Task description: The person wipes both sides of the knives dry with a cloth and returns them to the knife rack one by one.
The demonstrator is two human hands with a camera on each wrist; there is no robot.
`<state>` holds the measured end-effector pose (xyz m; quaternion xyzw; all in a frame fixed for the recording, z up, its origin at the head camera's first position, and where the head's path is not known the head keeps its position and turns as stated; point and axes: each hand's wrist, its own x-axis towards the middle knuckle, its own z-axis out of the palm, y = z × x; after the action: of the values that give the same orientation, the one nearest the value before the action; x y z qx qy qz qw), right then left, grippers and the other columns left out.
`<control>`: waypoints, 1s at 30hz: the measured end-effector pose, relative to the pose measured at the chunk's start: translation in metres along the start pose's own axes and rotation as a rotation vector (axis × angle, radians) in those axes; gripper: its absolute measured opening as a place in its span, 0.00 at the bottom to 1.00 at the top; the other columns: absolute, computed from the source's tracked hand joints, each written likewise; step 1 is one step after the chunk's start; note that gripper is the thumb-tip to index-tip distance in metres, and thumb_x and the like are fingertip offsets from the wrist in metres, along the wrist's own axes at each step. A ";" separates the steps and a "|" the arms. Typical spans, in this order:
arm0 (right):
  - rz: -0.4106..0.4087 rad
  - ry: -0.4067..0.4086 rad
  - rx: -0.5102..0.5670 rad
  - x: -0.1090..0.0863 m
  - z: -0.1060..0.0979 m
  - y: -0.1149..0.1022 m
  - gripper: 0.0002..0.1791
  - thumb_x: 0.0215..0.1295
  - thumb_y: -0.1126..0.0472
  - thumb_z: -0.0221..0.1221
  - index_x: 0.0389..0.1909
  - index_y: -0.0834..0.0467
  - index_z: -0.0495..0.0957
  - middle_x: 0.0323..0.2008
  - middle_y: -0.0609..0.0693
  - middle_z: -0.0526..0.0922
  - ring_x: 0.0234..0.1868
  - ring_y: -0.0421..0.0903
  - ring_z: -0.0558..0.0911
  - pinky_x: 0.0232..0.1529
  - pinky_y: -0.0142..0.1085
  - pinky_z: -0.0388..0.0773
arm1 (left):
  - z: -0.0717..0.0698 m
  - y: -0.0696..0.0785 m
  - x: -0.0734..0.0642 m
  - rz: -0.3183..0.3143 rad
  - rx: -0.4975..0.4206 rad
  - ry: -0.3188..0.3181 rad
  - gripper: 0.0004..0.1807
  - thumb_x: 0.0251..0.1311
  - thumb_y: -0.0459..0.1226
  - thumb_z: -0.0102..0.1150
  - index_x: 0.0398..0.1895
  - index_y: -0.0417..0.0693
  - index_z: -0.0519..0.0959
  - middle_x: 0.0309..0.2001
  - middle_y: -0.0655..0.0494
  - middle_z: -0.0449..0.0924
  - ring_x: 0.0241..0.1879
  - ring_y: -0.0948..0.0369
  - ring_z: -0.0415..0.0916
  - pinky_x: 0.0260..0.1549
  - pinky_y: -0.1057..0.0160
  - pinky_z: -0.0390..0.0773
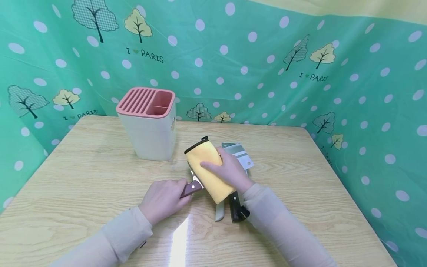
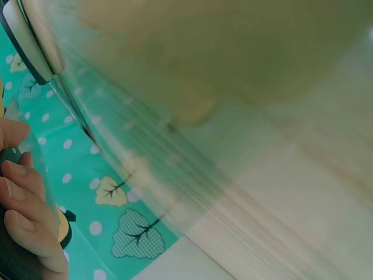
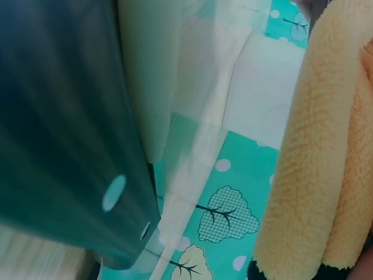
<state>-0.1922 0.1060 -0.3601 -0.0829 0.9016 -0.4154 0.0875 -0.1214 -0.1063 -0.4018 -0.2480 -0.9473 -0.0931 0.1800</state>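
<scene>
In the head view my left hand [image 1: 164, 198] grips a knife by its dark brown riveted handle [image 1: 191, 188]. Its blade passes mostly out of sight behind a folded yellow cloth [image 1: 208, 174] with a dark edge. My right hand [image 1: 231, 171] holds that cloth against the blade, thumb across the front. Under and beside the right hand lie other knives: a broad blade [image 1: 237, 154], a white handle [image 1: 219, 211] and a black riveted handle [image 1: 235, 208]. Curled fingers [image 2: 26, 198] show in the left wrist view. The cloth's fuzzy folds [image 3: 309, 157] fill the right wrist view's right side.
A white knife block [image 1: 148, 135] with a pink slotted top [image 1: 136, 100] stands at the back left of the wooden table [image 1: 83, 178]. Behind and beside the table hangs a green polka-dot curtain [image 1: 213, 74]. A small black item [image 1: 243, 212] sits by the right wrist.
</scene>
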 end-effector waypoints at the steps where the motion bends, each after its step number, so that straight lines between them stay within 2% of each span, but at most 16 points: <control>1: 0.002 0.001 -0.002 0.000 0.000 0.000 0.27 0.57 0.37 0.66 0.50 0.48 0.72 0.29 0.52 0.81 0.22 0.47 0.81 0.25 0.40 0.78 | 0.000 0.000 0.000 0.000 0.000 -0.002 0.19 0.54 0.45 0.64 0.18 0.55 0.63 0.12 0.66 0.58 0.11 0.66 0.55 0.10 0.66 0.55; 13: 0.027 0.003 0.046 -0.001 -0.004 0.002 0.29 0.57 0.38 0.66 0.54 0.49 0.71 0.30 0.53 0.81 0.23 0.48 0.82 0.24 0.41 0.79 | -0.001 0.000 0.001 -0.013 0.000 -0.025 0.17 0.54 0.44 0.64 0.19 0.54 0.65 0.12 0.67 0.58 0.11 0.67 0.54 0.10 0.67 0.55; 27: 0.038 0.020 0.076 0.000 -0.007 0.006 0.28 0.58 0.39 0.67 0.51 0.50 0.71 0.30 0.54 0.81 0.23 0.48 0.82 0.24 0.41 0.79 | -0.001 -0.002 -0.002 0.003 0.006 0.021 0.15 0.54 0.43 0.64 0.20 0.53 0.67 0.11 0.67 0.57 0.11 0.68 0.53 0.10 0.68 0.54; 30: 0.036 0.027 0.074 0.001 -0.008 0.007 0.29 0.57 0.39 0.67 0.53 0.50 0.71 0.30 0.53 0.81 0.22 0.48 0.82 0.23 0.40 0.79 | -0.001 -0.002 -0.003 0.003 0.009 0.025 0.15 0.54 0.43 0.64 0.20 0.53 0.67 0.11 0.67 0.57 0.11 0.68 0.53 0.10 0.68 0.54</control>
<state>-0.1957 0.1163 -0.3605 -0.0575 0.8880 -0.4480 0.0858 -0.1199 -0.1097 -0.4018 -0.2475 -0.9451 -0.0917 0.1928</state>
